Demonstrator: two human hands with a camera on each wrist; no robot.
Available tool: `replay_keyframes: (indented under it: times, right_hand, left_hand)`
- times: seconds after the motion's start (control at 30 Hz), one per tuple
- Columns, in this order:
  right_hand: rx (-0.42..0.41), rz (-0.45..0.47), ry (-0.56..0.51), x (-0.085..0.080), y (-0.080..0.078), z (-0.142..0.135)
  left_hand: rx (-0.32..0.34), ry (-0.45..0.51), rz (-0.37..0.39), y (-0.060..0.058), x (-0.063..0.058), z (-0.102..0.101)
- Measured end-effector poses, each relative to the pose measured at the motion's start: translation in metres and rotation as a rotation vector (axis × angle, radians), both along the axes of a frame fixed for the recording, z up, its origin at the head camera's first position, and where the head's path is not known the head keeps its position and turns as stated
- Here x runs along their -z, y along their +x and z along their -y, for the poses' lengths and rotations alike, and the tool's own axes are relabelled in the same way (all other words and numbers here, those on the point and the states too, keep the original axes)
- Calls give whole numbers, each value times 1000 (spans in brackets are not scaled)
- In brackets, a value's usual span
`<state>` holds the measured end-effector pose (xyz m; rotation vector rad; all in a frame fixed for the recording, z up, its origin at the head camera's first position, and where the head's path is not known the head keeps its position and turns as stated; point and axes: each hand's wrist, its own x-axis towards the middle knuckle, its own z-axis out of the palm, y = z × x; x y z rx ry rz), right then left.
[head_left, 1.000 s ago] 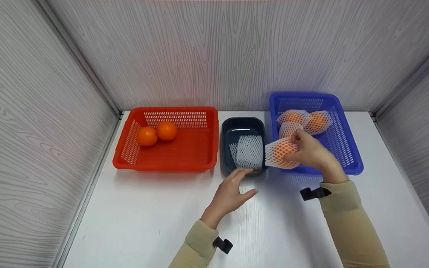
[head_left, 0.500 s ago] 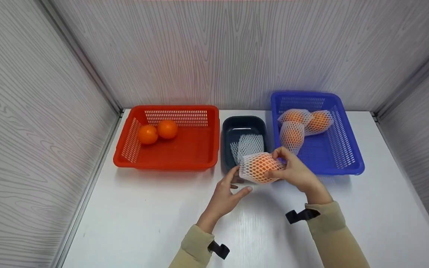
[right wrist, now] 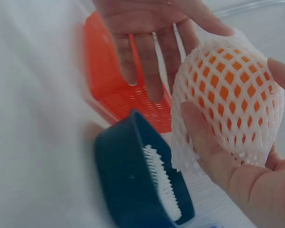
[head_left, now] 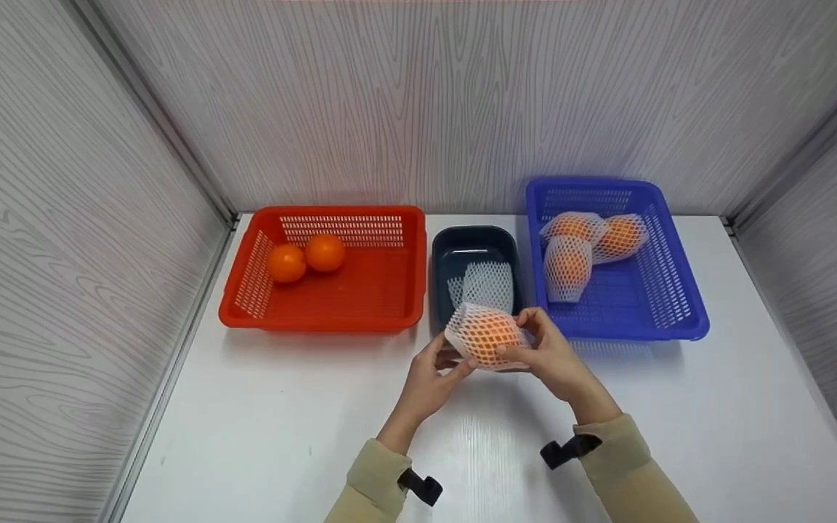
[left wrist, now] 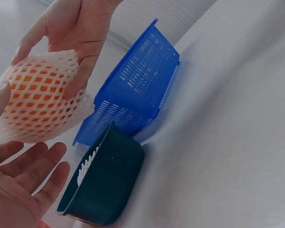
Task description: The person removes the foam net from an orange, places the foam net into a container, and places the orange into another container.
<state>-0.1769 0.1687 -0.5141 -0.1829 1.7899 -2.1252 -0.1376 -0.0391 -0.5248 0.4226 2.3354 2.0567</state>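
An orange in a white foam net (head_left: pixel 490 338) is held up between both hands, over the front end of the dark teal bin. My right hand (head_left: pixel 560 367) grips it from the right, thumb and fingers on opposite sides of the net. On its left end, my left hand (head_left: pixel 429 381) holds the net with thumb and forefinger. The other left fingers (right wrist: pixel 149 71) stretch out beneath, away from the fruit. Through the mesh, orange skin shows in the right wrist view. Inside the teal bin (head_left: pixel 475 234) lie flat white foam nets (head_left: pixel 490 285).
To the left stands a red basket (head_left: pixel 346 319) with two bare oranges (head_left: pixel 325 253). At the right, a blue basket (head_left: pixel 680 290) holds several netted oranges (head_left: pixel 569 263). A grey wood-patterned wall (head_left: pixel 418 109) rises behind, above the white table (head_left: pixel 280 421).
My right hand has brought the netted orange left and toward the front, out from over the blue basket. My left hand has closed its thumb and forefinger onto the net's left end.
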Motion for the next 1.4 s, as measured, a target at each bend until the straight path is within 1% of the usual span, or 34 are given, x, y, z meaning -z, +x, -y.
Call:
replay_keyframes:
  times: [0.13,0.23,0.3,0.4,0.57,0.7,0.83,0.93,1.1,1.17,1.2,1.33,1.4]
  right_hand:
    - [-11,42,-42,13,6,7]
    - [-19,53,-35,21,8,11]
    - [-34,52,-3,24,10,12]
    - [-69,12,107,24,13,12]
    - [-140,-64,262,20,18,14]
    - [-182,-66,319,24,20,15]
    - [-203,-65,342,30,24,17]
    - [-196,-80,360,34,26,20]
    - [-161,-106,422,40,29,23]
    - [-147,-118,452,50,28,23]
    - [-142,-127,471,54,27,23]
    - [-129,-159,536,73,23,21]
    - [-132,-170,546,75,22,20]
  left_hand:
    - [6,48,54,-1,10,6]
    - [17,85,93,-2,16,11]
    - [21,104,112,-2,19,13]
    - [21,111,142,-2,21,17]
    - [4,46,178,-2,25,22]
    - [26,9,173,-2,30,26]
    - [62,-18,171,-2,35,28]
    - [73,-39,165,-2,37,29]
    - [73,-79,160,-2,40,29]
    - [75,-88,165,-2,42,29]
    - [78,-93,170,-3,46,28]
    - [85,-106,181,-8,66,29]
    - [81,-121,180,-10,75,30]
